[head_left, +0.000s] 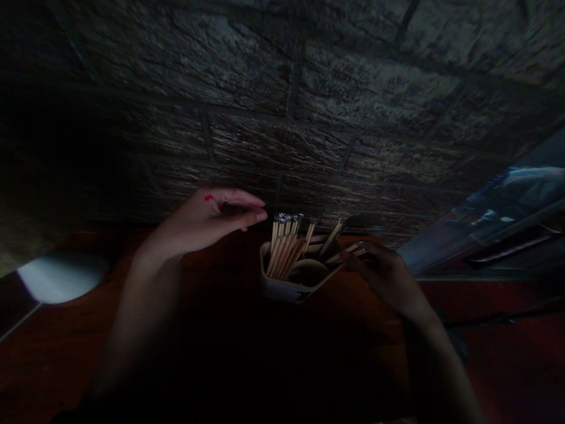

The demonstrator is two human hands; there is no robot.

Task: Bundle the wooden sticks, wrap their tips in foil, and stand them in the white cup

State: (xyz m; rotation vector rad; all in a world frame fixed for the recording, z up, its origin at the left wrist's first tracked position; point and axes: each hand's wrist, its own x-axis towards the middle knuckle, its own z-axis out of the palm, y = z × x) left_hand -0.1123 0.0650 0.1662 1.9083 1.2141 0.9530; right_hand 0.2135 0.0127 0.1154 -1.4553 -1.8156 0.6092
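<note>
A pale, angular container (282, 288) sits on the wooden table, holding several pairs of chopsticks (282, 253) in clear wrappers and a round-bowled spoon (309, 272). My left hand (207, 221) hovers to the container's left, empty, its fingers stretched toward the wrapped tops and the thumb a little apart from them. At the container's right side, my right hand (384, 271) pinches a slanted pair of chopsticks (348, 252). Deep shade hides part of the right fingers. Red marks show on the back of my left hand.
A rough stone-block wall (265, 141) rises right behind the wooden table (220, 277). Something white and rounded (66, 277) stands at the left. Beyond the table's right edge are a grey ledge with a plastic bag (521, 194) and a reddish floor (507, 353).
</note>
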